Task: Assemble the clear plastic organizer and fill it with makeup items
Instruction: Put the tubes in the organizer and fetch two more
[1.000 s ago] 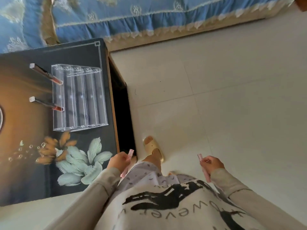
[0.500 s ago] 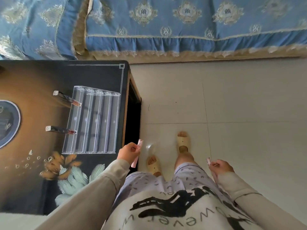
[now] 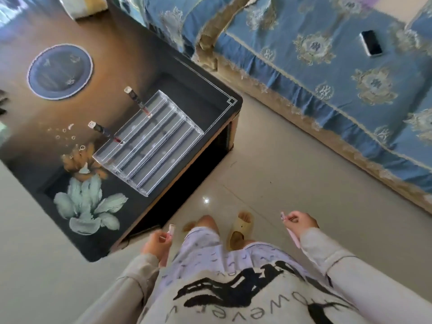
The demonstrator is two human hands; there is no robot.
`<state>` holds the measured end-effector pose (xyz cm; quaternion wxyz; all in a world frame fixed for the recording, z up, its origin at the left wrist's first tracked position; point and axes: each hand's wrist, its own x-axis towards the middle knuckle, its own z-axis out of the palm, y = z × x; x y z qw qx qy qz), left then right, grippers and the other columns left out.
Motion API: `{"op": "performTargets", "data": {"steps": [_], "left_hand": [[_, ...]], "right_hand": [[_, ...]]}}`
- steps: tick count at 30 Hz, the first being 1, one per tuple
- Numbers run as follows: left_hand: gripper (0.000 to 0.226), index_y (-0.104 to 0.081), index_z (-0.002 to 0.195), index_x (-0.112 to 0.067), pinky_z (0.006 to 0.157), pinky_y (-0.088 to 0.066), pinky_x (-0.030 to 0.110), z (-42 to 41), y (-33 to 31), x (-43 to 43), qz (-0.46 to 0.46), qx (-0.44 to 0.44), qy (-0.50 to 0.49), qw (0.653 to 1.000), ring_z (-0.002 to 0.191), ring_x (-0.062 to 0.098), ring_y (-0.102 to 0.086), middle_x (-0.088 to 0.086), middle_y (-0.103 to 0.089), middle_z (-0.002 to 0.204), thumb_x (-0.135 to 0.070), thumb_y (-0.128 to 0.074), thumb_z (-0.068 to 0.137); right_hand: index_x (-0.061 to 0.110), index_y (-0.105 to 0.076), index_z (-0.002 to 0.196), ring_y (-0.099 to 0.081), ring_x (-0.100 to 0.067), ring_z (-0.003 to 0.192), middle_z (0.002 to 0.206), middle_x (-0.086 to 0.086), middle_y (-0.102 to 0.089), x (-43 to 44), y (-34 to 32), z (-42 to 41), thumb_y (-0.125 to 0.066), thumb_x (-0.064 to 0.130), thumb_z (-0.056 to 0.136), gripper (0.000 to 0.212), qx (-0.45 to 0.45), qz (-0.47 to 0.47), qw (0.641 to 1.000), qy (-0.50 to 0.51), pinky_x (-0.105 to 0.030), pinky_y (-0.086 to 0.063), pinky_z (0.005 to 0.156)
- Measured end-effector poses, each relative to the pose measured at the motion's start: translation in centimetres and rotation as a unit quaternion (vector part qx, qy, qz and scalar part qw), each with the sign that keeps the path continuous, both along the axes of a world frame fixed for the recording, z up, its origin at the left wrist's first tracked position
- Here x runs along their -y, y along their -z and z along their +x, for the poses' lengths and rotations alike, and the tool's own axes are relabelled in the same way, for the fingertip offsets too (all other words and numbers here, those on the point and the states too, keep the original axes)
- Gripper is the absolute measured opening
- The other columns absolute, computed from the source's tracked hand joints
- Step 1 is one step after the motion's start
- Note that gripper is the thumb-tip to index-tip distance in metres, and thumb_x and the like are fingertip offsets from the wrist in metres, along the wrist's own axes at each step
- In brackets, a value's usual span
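A clear stepped plastic organizer (image 3: 149,146) stands on the dark printed table (image 3: 187,90) near its right edge. Two dark lip-gloss tubes (image 3: 138,101) (image 3: 105,132) stick up out of its far row. My left hand (image 3: 156,245) is low beside the table's near corner and grips a pink tube (image 3: 170,231). Over the floor on the right, my right hand (image 3: 300,222) grips another pink tube (image 3: 292,232). Both hands are well short of the organizer.
A blue round print (image 3: 60,71) lies on the table's left part. A blue patterned sofa (image 3: 327,78) runs along the back right with a phone (image 3: 371,46) on it. My feet in beige slippers (image 3: 240,230) stand on the tiled floor (image 3: 304,171).
The view has swung, so the table now lies diagonally at the left and the sofa fills the right. Both hands keep their pink tubes, held low near my body.
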<state>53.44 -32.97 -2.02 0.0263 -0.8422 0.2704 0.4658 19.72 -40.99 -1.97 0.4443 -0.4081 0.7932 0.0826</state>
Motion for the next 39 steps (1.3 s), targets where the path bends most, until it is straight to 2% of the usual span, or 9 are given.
{"op": "performTargets", "data": {"steps": [2, 5, 10, 16, 21, 24, 30, 36, 39], "left_hand": [[0.034, -0.047, 0.058, -0.017, 0.062, -0.038, 0.026, -1.1, 0.4, -1.2, -0.006, -0.022, -0.076, 0.997, 0.055, 0.025, -0.047, 0.008, -0.05, 0.054, -0.021, -0.052, 0.092], [0.036, -0.046, 0.059, -0.018, 0.065, -0.038, 0.029, -2.1, 0.3, -2.2, -0.005, -0.022, -0.143, 0.989, 0.063, 0.024, -0.046, 0.006, -0.049, 0.057, -0.028, -0.051, 0.092], [0.034, -0.047, 0.06, -0.02, 0.067, -0.037, 0.026, -2.0, 0.0, -1.2, -0.004, 0.003, -0.181, 0.983, 0.067, 0.025, -0.051, 0.01, -0.058, 0.067, -0.028, -0.049, 0.092], [0.012, -0.054, 0.078, -0.016, 0.069, -0.036, 0.023, 0.4, 0.0, 3.2, -0.043, -0.023, -0.2, 0.979, 0.076, 0.02, -0.052, 0.007, -0.058, 0.082, -0.012, -0.053, 0.089], [0.017, -0.051, 0.071, -0.02, 0.068, -0.033, 0.02, 2.4, -0.5, 5.5, -0.061, -0.011, -0.205, 0.977, 0.077, 0.019, -0.051, 0.003, -0.058, 0.081, -0.015, -0.054, 0.088], [0.007, -0.059, 0.085, -0.017, 0.07, -0.035, 0.022, 3.6, -0.3, 6.0, -0.05, -0.019, -0.194, 0.979, 0.078, 0.02, -0.051, 0.004, -0.059, 0.083, -0.014, -0.053, 0.088], [0.016, -0.064, 0.1, -0.007, 0.069, -0.033, 0.02, 5.0, -0.4, 6.4, -0.045, -0.015, -0.242, 0.969, 0.082, 0.024, -0.056, 0.014, -0.068, 0.099, -0.011, -0.054, 0.088], [0.018, -0.052, 0.072, -0.018, 0.072, -0.042, 0.025, 5.3, -0.8, 7.7, -0.079, -0.026, -0.308, 0.948, 0.078, 0.02, -0.052, 0.006, -0.058, 0.082, -0.007, -0.056, 0.086], [0.028, -0.049, 0.064, -0.023, 0.085, -0.054, 0.044, 5.8, -1.6, 9.1, -0.111, -0.039, -0.359, 0.926, 0.081, 0.022, -0.053, 0.008, -0.057, 0.082, -0.005, -0.058, 0.085]], "right_hand": [[0.002, -0.065, 0.101, -0.057, -0.023, 0.085, 0.106, -0.016, -0.069, 2.4, 0.1, 0.1, -0.058, 0.02, 0.088, 0.024, -0.007, -0.008, 0.998, -0.057, -0.018, -0.034, 0.065], [0.001, -0.066, 0.099, -0.051, -0.015, 0.079, 0.104, -0.018, -0.07, 5.2, 0.6, 1.2, -0.06, 0.017, 0.087, 0.021, -0.006, -0.03, 0.993, -0.112, -0.018, -0.034, 0.051], [0.0, -0.067, 0.096, -0.064, -0.028, 0.092, 0.1, -0.017, -0.071, 8.5, 1.3, 4.3, -0.06, 0.02, 0.087, 0.023, 0.007, -0.035, 0.984, -0.176, -0.026, -0.044, 0.075], [-0.002, -0.064, 0.101, -0.055, -0.02, 0.084, 0.107, -0.017, -0.069, 11.7, 1.4, 7.4, -0.058, 0.018, 0.089, 0.025, -0.001, 0.003, 0.973, -0.232, -0.018, -0.03, 0.07], [-0.003, -0.064, 0.102, -0.058, -0.024, 0.088, 0.108, -0.017, -0.069, 14.7, 0.9, 10.6, -0.058, 0.018, 0.089, 0.026, -0.002, 0.011, 0.965, -0.263, -0.019, -0.031, 0.072], [-0.005, -0.064, 0.099, -0.057, -0.023, 0.085, 0.102, -0.018, -0.069, 16.3, 0.7, 12.5, -0.06, 0.018, 0.088, 0.025, 0.006, -0.004, 0.963, -0.269, -0.021, -0.031, 0.071], [0.006, -0.06, 0.086, -0.051, -0.017, 0.081, 0.084, -0.008, -0.058, 18.5, 0.3, 15.1, -0.061, 0.015, 0.087, 0.009, 0.022, 0.016, 0.949, -0.315, -0.02, -0.033, 0.072], [0.009, -0.056, 0.078, -0.051, -0.02, 0.08, 0.075, -0.006, -0.056, 21.1, -0.3, 18.1, -0.059, 0.015, 0.087, 0.012, 0.03, 0.05, 0.924, -0.377, -0.023, -0.036, 0.073], [-0.001, -0.064, 0.103, -0.055, -0.021, 0.086, 0.088, -0.012, -0.063, 22.8, -0.9, 20.5, -0.06, 0.006, 0.085, 0.019, 0.057, 0.042, 0.915, -0.397, -0.031, -0.044, 0.085]]}}
